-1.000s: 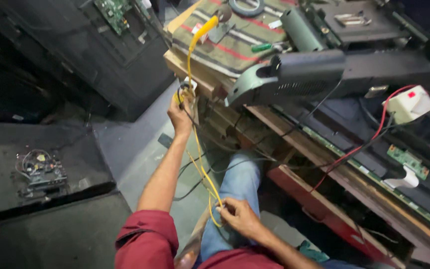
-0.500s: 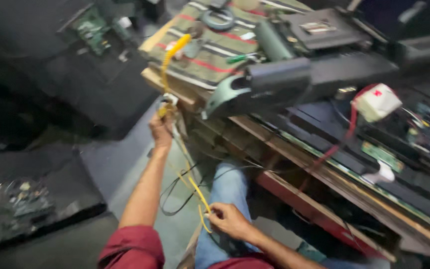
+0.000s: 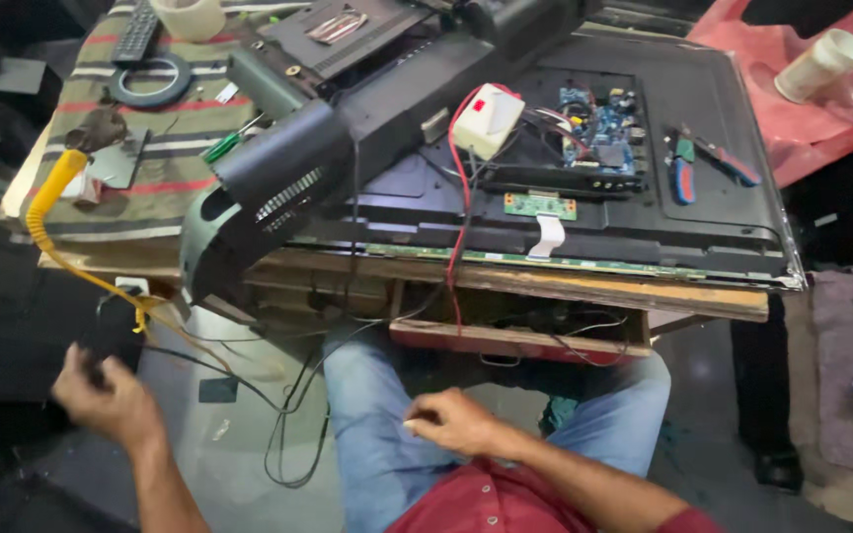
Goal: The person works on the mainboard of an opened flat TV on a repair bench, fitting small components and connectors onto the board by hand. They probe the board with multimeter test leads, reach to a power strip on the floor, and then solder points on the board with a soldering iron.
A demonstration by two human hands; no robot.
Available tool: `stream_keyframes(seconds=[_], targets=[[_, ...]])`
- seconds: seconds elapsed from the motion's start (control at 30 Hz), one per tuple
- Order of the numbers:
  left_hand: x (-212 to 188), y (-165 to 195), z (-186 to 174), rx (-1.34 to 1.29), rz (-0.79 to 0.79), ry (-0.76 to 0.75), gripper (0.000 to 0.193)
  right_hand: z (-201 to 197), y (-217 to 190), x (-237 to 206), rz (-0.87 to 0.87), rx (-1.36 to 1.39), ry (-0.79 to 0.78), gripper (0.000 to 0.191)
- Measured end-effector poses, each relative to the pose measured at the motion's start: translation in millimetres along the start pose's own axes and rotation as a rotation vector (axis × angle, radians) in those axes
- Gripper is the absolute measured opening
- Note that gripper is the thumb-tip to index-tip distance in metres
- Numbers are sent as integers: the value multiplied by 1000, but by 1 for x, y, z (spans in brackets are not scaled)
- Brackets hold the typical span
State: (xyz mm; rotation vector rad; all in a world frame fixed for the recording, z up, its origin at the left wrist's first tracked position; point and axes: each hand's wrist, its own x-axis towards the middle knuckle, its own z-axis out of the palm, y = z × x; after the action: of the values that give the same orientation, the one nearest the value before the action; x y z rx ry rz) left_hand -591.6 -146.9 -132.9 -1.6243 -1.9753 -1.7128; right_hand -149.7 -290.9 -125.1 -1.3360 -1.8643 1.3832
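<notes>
Left hand (image 3: 101, 398) low at left, fingers loosely curled, blurred; cannot tell whether it grips anything. Yellow cable (image 3: 51, 202) hangs off the surface (image 3: 565, 286) edge just above it. Right hand (image 3: 451, 422) rests over blue-jeaned lap, fingers half-curled, empty. Opened flat-screen television (image 3: 703, 222) lies on the surface.

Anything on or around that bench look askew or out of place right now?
Yes. The black housing tips over the bench's front edge. Black wires trail loose on the floor, and the yellow cable droops off the left corner. Both hands, left and right, hold nothing.
</notes>
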Motion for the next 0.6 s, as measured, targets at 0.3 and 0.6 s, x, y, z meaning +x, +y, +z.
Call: stream_keyframes(seconds=[0.3, 0.6], targets=[[-74, 172, 28, -397, 14, -29, 17, -46, 34, -44, 183, 369, 228, 17], [-176, 275, 100, -678, -93, -609, 19, -70, 65, -84, 82, 393, 446, 21]])
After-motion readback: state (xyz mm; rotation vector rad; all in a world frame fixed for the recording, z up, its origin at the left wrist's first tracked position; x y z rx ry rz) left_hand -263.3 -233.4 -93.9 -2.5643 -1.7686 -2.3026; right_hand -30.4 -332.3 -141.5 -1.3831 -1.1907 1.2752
